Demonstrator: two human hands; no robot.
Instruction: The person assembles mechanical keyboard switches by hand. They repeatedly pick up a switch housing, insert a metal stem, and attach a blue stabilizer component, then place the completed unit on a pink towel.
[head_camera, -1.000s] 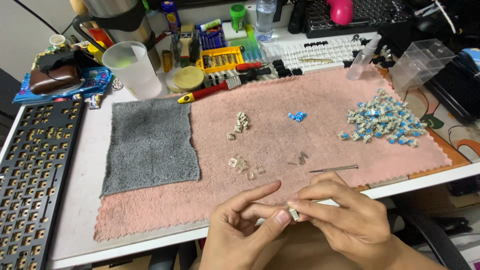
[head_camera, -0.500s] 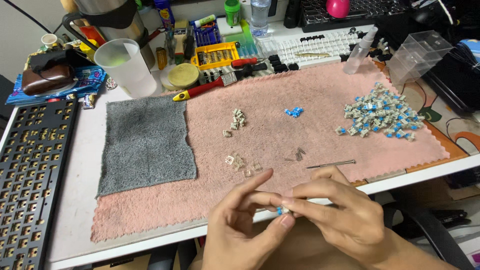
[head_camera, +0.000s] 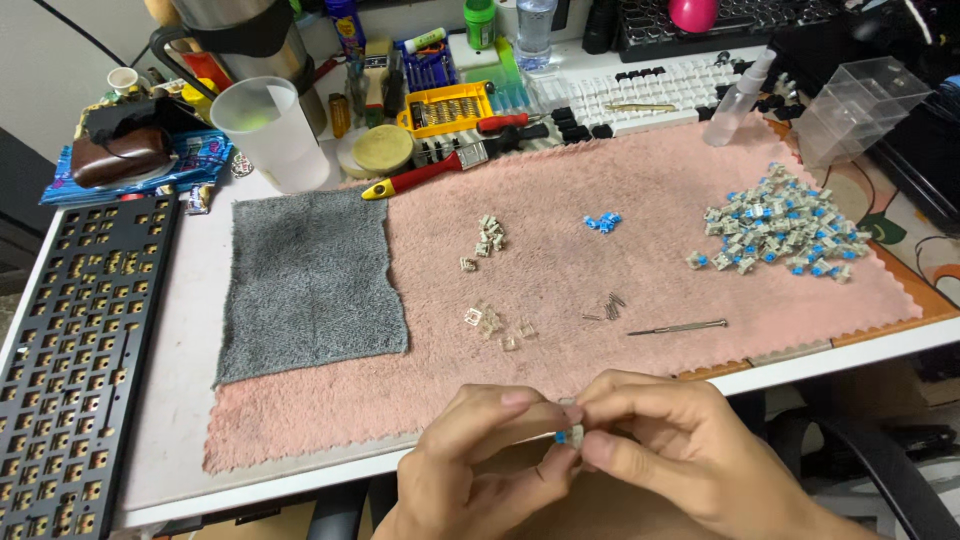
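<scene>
My left hand (head_camera: 470, 462) and my right hand (head_camera: 668, 452) meet just below the table's front edge. Together their fingertips pinch one small keyboard switch (head_camera: 568, 435), pale with a blue stem. On the pink towel (head_camera: 640, 190) lie a big pile of blue-stemmed switches (head_camera: 780, 225) at the right, a few blue stems (head_camera: 601, 221), a cluster of beige housings (head_camera: 487, 238), some clear tops (head_camera: 495, 322), tiny springs (head_camera: 607, 306) and a thin metal tool (head_camera: 677, 327).
A grey cloth (head_camera: 305, 280) lies left of the pink towel. A black keyboard plate (head_camera: 75, 340) sits at the far left edge. Behind stand a frosted cup (head_camera: 268, 132), red-handled pliers (head_camera: 425, 174), a yellow bit case (head_camera: 447, 105), a white keyboard (head_camera: 660, 85) and a clear box (head_camera: 865, 105).
My hands have stayed together at the table edge, working the switch between the fingertips; its blue stem now shows. The view has shifted slightly. Things on the towel have not moved.
</scene>
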